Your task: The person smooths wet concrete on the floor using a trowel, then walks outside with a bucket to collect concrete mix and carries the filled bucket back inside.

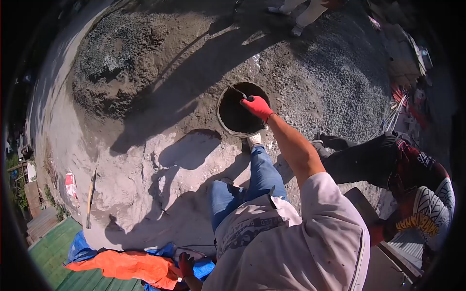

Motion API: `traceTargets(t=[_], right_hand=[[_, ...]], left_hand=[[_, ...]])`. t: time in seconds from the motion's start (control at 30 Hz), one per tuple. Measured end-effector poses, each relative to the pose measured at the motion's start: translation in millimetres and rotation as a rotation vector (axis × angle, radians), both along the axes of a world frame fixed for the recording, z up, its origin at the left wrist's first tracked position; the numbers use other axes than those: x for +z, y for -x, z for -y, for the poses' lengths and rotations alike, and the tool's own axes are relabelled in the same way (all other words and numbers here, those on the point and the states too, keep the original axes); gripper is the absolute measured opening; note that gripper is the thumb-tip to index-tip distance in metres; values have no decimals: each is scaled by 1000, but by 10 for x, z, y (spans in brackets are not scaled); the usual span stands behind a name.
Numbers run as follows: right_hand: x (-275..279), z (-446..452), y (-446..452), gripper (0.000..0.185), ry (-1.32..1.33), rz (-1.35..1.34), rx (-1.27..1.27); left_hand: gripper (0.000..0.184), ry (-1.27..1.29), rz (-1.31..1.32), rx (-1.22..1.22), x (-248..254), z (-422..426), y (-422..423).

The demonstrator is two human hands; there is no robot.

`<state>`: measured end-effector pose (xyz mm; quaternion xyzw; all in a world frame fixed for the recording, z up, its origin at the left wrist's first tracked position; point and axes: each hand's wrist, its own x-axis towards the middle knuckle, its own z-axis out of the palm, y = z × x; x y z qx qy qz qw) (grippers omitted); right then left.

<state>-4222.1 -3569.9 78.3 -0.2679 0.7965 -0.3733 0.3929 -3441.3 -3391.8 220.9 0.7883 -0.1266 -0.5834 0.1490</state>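
My right hand [257,107], in a red glove, is closed around the thin wire handle [238,91] of a round bucket [221,114]. The bucket's inside is dark, and its contents cannot be made out. Its near rim is close to my light-coloured shoe [254,140]. Low at the left of my body hangs my left hand [186,265], in a red and dark glove. Its fingers look loosely apart with nothing visible in them. Behind and beside it lie an orange tarp [128,266] and a blue tarp [81,248].
Grey gravel [340,72] spreads at upper right; a gravel and sand heap [116,58] stands at upper left. A long-handled tool [91,199] and a red-white bag [71,185] lie left. A co-worker [369,155] is close on my right, another person's legs [306,17] at the top.
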Motion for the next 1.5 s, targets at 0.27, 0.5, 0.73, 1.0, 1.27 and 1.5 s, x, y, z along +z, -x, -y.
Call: traceTargets(t=[0.27,0.5,0.73,1.0,1.27,1.5], right_hand=[[-1000,392,1112,48,-377,-219,254],[-1547,582,1777,34,-401,-430,432],[-2114,214,1718,29,-613,-470,570],[-2448,408,1624,44,-559,-557,491],[-1433,612,1899,54,-475,-605,512],[1186,1167,1777,46,-17,-448,1092]], left_hand=[[40,-250,166,-356,264,-214,915],[48,-287,225,-356,361,309,1460],[56,-307,243,-338,343,523,1716],[66,-319,236,-321,227,549,1812],[76,-244,182,-285,567,162,1580],[44,-163,225,-331,570,619,2560]])
